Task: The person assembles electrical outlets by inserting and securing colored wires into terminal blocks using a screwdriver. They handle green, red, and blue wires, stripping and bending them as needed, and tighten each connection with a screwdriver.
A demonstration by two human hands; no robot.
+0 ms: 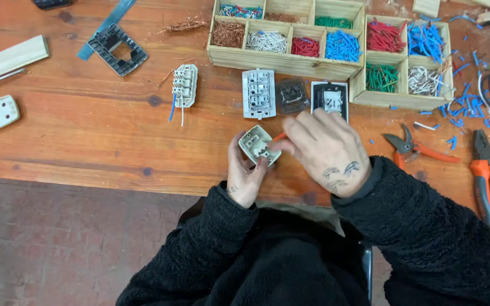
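Wiring work on a small socket (258, 145) is going on at the near edge of the table (86, 136). The left hand (245, 173) is gripping the socket from below, fingers curled round its lower rim and thumb along its left side, tilting the open back up toward the camera. The right hand (327, 150) is reaching in from the right, fingertips pinched on a thin orange piece (279, 136) that is pointing into the socket's upper right corner; whether it is a wire or a tool tip cannot be told, since the fingers are covering most of it.

Judging by this, the step in hand is feeding or seating that orange piece into a terminal inside the socket. The next move is probably calling for a steady left grip, so the housing is not turning, and a fine, straight push from the right fingertips.

Socket and right hand are touching or nearly so; the socket is sitting just left of the right knuckles, above the left palm.

Beyond the hands, three more plates (258, 93) are lying in a row, with wooden trays (290, 62) of coloured wire bits behind them. Pliers (489, 170) and cutters (412, 148) are lying well apart to the right.
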